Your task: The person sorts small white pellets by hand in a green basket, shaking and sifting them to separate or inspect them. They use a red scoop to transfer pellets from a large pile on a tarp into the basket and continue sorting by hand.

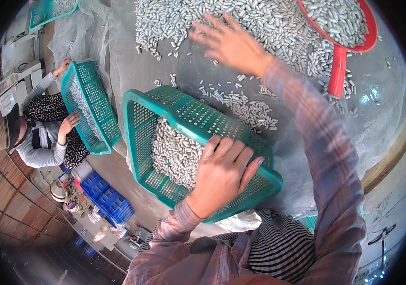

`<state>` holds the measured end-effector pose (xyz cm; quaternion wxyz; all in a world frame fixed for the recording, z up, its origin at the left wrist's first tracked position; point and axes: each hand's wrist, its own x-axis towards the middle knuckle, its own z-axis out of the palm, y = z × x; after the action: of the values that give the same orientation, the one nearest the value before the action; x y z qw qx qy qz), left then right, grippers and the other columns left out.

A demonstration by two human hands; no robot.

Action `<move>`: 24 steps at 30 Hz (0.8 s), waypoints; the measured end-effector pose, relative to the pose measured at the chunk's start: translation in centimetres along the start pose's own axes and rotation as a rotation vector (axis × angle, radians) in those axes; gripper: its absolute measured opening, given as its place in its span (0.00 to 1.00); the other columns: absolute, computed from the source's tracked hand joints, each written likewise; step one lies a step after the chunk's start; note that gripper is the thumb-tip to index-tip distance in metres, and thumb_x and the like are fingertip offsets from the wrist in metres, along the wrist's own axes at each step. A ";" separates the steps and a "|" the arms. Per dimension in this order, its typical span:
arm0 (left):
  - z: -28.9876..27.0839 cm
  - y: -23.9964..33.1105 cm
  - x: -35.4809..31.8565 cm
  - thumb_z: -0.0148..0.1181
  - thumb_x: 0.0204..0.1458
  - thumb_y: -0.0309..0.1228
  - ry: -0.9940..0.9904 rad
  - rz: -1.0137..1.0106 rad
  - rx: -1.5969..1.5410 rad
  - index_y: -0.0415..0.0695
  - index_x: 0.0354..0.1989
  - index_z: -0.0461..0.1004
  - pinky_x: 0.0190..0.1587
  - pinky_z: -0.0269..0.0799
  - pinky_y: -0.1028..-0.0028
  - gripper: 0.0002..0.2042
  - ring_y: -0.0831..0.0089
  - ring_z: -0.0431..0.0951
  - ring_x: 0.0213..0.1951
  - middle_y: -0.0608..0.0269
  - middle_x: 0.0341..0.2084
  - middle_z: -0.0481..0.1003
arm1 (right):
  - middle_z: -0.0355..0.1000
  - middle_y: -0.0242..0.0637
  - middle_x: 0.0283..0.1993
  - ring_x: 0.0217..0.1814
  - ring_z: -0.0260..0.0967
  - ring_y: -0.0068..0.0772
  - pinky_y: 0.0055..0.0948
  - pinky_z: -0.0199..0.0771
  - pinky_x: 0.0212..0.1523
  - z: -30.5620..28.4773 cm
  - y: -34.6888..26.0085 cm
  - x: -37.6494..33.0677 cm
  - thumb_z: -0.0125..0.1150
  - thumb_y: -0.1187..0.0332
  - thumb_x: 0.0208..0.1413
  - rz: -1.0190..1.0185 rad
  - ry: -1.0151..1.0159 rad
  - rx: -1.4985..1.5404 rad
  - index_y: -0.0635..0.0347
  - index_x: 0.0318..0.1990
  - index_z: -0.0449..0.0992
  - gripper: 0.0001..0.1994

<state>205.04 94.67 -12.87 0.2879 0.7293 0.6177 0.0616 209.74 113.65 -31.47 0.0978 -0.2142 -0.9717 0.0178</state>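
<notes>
Fingers of the left hand grasp the rim of a tilted green basket at centre, partly filled with pale pieces. Toward twelve o'clock, the right hand, splayed and released, is near a heap on the grey bench. Translucent sheeting spreads at three, a loaded red scoop at two, blue crates at eight, a co-worker holding another basket at nine.

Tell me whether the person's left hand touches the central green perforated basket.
Touching. The head view shows the left hand curled over the rim of the central green perforated basket, without any gap.
</notes>
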 end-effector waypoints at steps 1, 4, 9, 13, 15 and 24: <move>0.0 0.1 -0.1 0.61 0.50 0.35 -0.004 -0.005 -0.002 0.42 0.29 0.75 0.46 0.62 0.64 0.09 0.63 0.70 0.32 0.64 0.27 0.72 | 0.45 0.21 0.74 0.77 0.31 0.31 0.49 0.29 0.74 -1.0 -1.8 -2.0 0.46 0.53 0.61 -0.083 -0.067 0.158 0.35 0.68 0.54 0.27; 0.0 0.2 -0.1 0.60 0.50 0.35 -0.022 0.019 0.003 0.42 0.30 0.75 0.47 0.62 0.63 0.09 0.63 0.70 0.33 0.64 0.27 0.73 | 0.45 0.23 0.74 0.77 0.31 0.34 0.51 0.31 0.74 -1.8 -1.5 -6.0 0.49 0.50 0.59 -0.137 -0.205 0.299 0.33 0.69 0.52 0.30; 0.5 0.4 0.0 0.60 0.51 0.34 -0.005 0.022 0.020 0.41 0.30 0.75 0.47 0.62 0.63 0.09 0.63 0.70 0.33 0.63 0.27 0.73 | 0.42 0.22 0.74 0.77 0.32 0.35 0.53 0.28 0.73 -3.1 0.8 -6.6 0.50 0.40 0.53 0.308 0.021 0.164 0.29 0.69 0.51 0.35; 0.7 0.7 0.3 0.60 0.50 0.34 -0.021 0.048 0.036 0.41 0.30 0.75 0.47 0.63 0.62 0.09 0.62 0.71 0.33 0.62 0.27 0.73 | 0.44 0.26 0.74 0.76 0.39 0.34 0.49 0.37 0.73 -0.5 -1.8 -7.3 0.49 0.48 0.58 -0.133 -0.142 0.254 0.36 0.69 0.51 0.32; 1.5 1.0 0.6 0.60 0.50 0.34 -0.015 0.086 0.030 0.41 0.30 0.75 0.47 0.63 0.62 0.09 0.62 0.71 0.33 0.62 0.27 0.72 | 0.45 0.27 0.74 0.76 0.39 0.32 0.47 0.36 0.73 0.1 -0.1 -5.7 0.51 0.50 0.57 0.126 -0.071 0.050 0.39 0.69 0.52 0.32; 1.8 0.9 0.1 0.60 0.50 0.33 -0.024 0.077 0.045 0.40 0.30 0.75 0.47 0.62 0.63 0.08 0.62 0.70 0.33 0.61 0.26 0.71 | 0.64 0.38 0.41 0.34 0.72 0.42 0.39 0.73 0.34 -6.6 -3.9 -12.5 0.60 0.67 0.48 -0.040 -0.302 0.743 0.59 0.40 0.71 0.12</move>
<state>206.66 94.09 -13.94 0.2762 0.7593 0.5870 0.0502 220.54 104.81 -26.99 0.0249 -0.1401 -0.9065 0.3975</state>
